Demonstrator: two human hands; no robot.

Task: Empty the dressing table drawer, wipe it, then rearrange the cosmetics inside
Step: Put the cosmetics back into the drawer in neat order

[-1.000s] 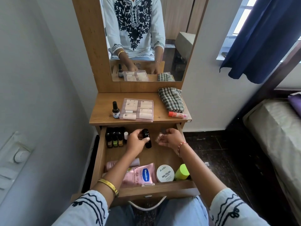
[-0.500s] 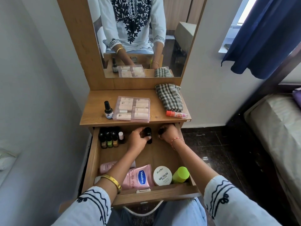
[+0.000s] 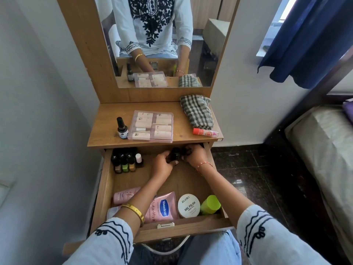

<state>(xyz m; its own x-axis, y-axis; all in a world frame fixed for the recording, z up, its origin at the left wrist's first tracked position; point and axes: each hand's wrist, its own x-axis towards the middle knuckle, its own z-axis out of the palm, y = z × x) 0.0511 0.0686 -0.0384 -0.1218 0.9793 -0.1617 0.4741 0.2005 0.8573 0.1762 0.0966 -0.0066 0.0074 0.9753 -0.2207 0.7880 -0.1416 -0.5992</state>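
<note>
The wooden drawer [image 3: 104, 186] is pulled out below the table top. My left hand [image 3: 162, 165] grips a small black bottle [image 3: 175, 153] at the drawer's back. My right hand [image 3: 194, 154] is closed beside it on a small dark item that I cannot make out, partly under the table top. Several nail polish bottles [image 3: 125, 161] stand in the back left corner. At the drawer's front lie a pink Vaseline tube [image 3: 162, 207], a pink bottle [image 3: 124, 195], a white nail polish remover tub [image 3: 189, 205] and a green-capped bottle [image 3: 210, 204].
On the table top [image 3: 107, 131] stand a black dropper bottle [image 3: 121, 129], a clear box of pale tubes [image 3: 151, 126], a checked cloth [image 3: 196, 111] and an orange-red stick [image 3: 205, 132]. A mirror [image 3: 162, 41] is behind, a bed [image 3: 324, 150] on the right, a wall on the left.
Both hands have moved toward the back of the drawer with their small bottles, the right hand going partly under the table top. The camera has tilted down a little.
</note>
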